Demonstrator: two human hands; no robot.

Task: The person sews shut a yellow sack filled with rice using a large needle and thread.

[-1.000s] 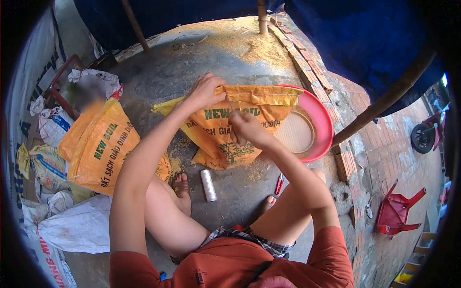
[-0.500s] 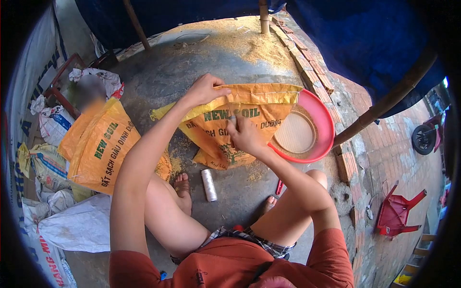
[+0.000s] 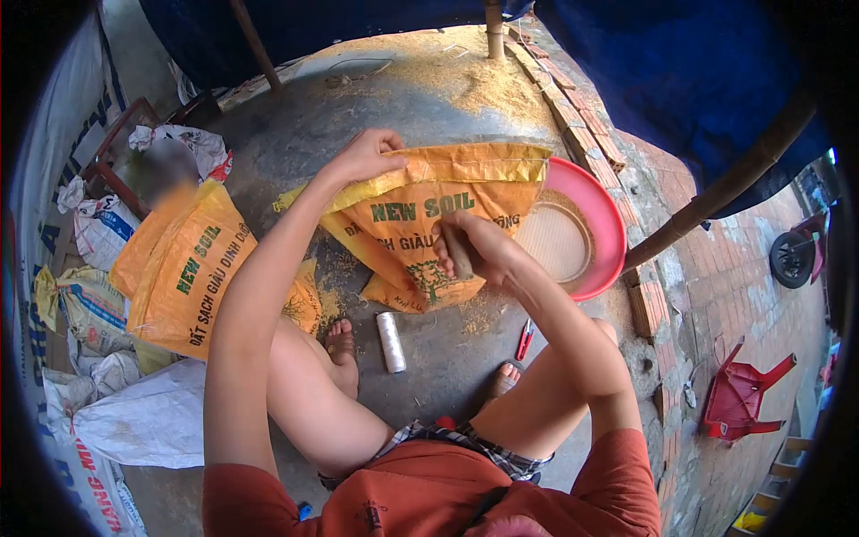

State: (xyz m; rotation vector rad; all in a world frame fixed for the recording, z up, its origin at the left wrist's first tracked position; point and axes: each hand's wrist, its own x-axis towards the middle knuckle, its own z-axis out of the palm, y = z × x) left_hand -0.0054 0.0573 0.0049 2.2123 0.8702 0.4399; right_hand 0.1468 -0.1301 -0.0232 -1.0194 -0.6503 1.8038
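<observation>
An orange sack printed "NEW SOIL" stands in front of me, its top edge folded over with a line of stitching. My left hand pinches the sack's folded top edge near its left part. In front of the sack's printed face, my right hand is closed around a short brown wooden handle; any tip on the tool is hidden. A white thread spool lies on the floor below the sack.
A pink basin with a round sieve is right of the sack. Another orange sack stands left. Red-handled snips lie by my foot. Bricks, a red stool and a bamboo pole are at right.
The sack's top has shifted left and slightly up with my left hand. My right hand has turned, bringing the wooden handle into view. The snips show more fully.
</observation>
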